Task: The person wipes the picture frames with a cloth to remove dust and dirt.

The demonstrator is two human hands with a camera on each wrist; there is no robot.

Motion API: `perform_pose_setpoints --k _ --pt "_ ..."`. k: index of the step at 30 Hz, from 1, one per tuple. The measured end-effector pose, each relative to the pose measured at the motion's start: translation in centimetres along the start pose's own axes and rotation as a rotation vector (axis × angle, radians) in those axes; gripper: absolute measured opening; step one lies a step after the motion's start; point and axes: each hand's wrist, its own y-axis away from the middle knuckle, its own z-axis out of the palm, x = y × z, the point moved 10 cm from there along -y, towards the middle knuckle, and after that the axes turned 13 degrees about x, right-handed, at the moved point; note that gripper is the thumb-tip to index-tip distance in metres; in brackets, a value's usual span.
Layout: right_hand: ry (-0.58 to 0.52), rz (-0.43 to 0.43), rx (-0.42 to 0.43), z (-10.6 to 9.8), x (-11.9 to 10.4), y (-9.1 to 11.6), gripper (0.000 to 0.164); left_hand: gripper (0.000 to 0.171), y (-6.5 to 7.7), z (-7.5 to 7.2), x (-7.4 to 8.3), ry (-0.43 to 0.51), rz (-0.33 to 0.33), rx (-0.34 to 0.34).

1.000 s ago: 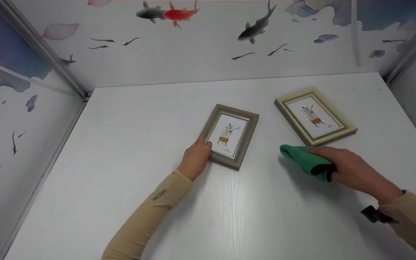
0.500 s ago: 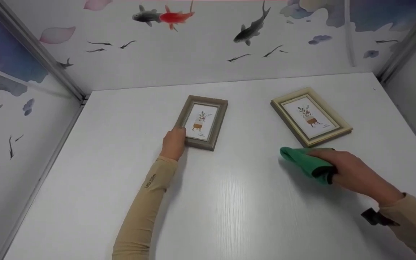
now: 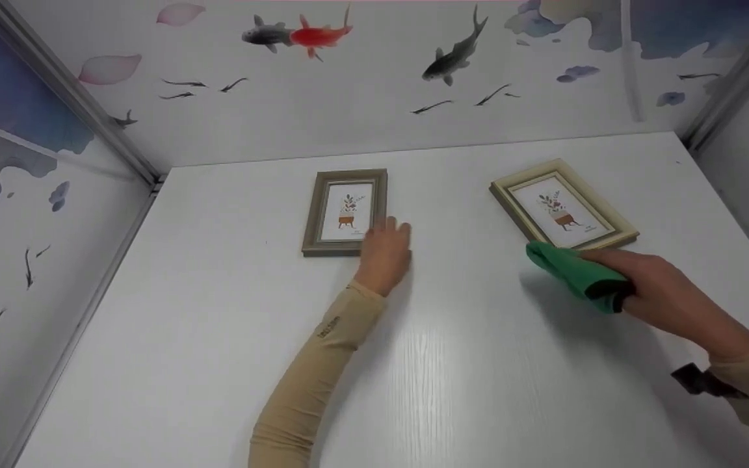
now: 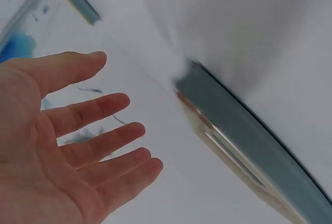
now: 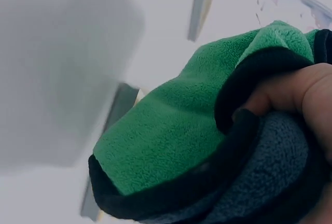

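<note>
A grey-brown picture frame (image 3: 311,218) lies face up at the back middle of the table, its print a potted plant on legs. My left hand (image 3: 385,253) is at its lower right corner, overlapping it in the head view. In the left wrist view that left hand (image 4: 88,146) has its fingers spread and nothing between them, with a frame edge (image 4: 249,141) apart from the fingertips. My right hand (image 3: 670,292) grips a folded green cloth with dark edging (image 3: 573,273). The cloth overlaps the near edge of a gold picture frame (image 3: 530,179), which lies angled at the right.
The white table (image 3: 173,325) meets a back wall (image 3: 348,110) printed with fish. Side panels (image 3: 10,312) stand at left and right.
The grey-brown frame has shifted left and back and stands straighter. My left hand let go of its left side and moved to its right. The right hand brought the cloth up to the gold frame.
</note>
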Motion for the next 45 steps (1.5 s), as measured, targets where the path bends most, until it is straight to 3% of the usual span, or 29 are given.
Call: perform_pose_setpoints --k 4,9,14,17,19,22,26,35,42,45 --pt "-0.002 0.024 0.072 -1.3 1.1 -0.8 0.075 0.037 -0.8 0.2 7.8 0.089 0.159 -0.086" --pt "0.003 0.104 0.158 -2.8 3.4 -1.5 0.068 0.043 -1.1 1.9 15.1 0.219 0.274 -0.242" --pt "-0.047 0.321 0.166 -3.7 6.1 -1.4 0.060 0.057 -0.8 4.2 20.3 0.336 0.304 -0.394" --pt "-0.058 0.384 0.168 -3.8 6.5 -1.3 0.061 0.064 -0.7 5.2 22.3 0.286 0.325 -0.408" --pt "-0.047 0.371 0.180 -3.8 6.3 -1.4 0.060 0.068 -0.7 5.6 23.2 0.238 0.333 -0.409" --pt "-0.044 0.364 0.188 -3.9 6.1 -1.4 0.059 0.068 -0.7 5.4 23.8 0.186 0.346 -0.370" --pt "-0.054 0.386 0.163 -3.8 6.4 -1.3 0.061 0.059 -0.6 4.3 23.2 0.133 0.375 -0.315" --pt "-0.062 0.401 0.126 -3.0 6.7 -1.4 0.054 0.032 1.0 2.8 18.3 0.135 0.466 -0.187" --pt "-0.027 0.203 0.140 -1.8 6.1 -2.9 0.052 0.029 4.2 1.1 15.9 0.158 0.581 -0.158" --pt "-0.043 0.178 0.113 -0.8 6.0 -3.7 0.052 0.027 5.8 0.3 15.2 0.138 0.625 -0.124"
